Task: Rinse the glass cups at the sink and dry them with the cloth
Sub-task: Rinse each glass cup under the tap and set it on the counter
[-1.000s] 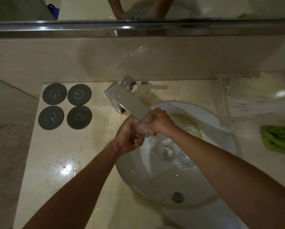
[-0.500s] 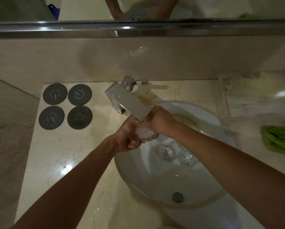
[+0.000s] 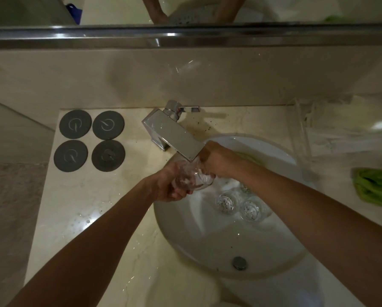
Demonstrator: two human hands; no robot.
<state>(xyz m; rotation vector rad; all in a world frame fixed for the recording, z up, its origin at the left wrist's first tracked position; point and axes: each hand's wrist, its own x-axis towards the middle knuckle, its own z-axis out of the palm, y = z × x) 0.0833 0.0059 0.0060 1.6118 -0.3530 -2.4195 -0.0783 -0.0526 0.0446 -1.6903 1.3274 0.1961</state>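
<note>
Both hands are holding a glass cup [image 3: 194, 178] under the tap [image 3: 174, 135].
Over the sink's [image 3: 185, 235] left rim, left hand [image 3: 171, 185] fingers are curling round it; right hand [image 3: 216, 161] fingers, partly hidden, are gripping its top. Two cups [image 3: 225, 203] are sitting in the basin; a third is half-hidden. The cloth [image 3: 373, 187] is lying at the table's right edge, cut off.

2 bare forearms reach in from the near edge, with no sleeve showing on either. The left hand [image 3: 170, 185] and right hand [image 3: 216, 160] wear no gloves, rings, watch or bracelets that show.
</note>
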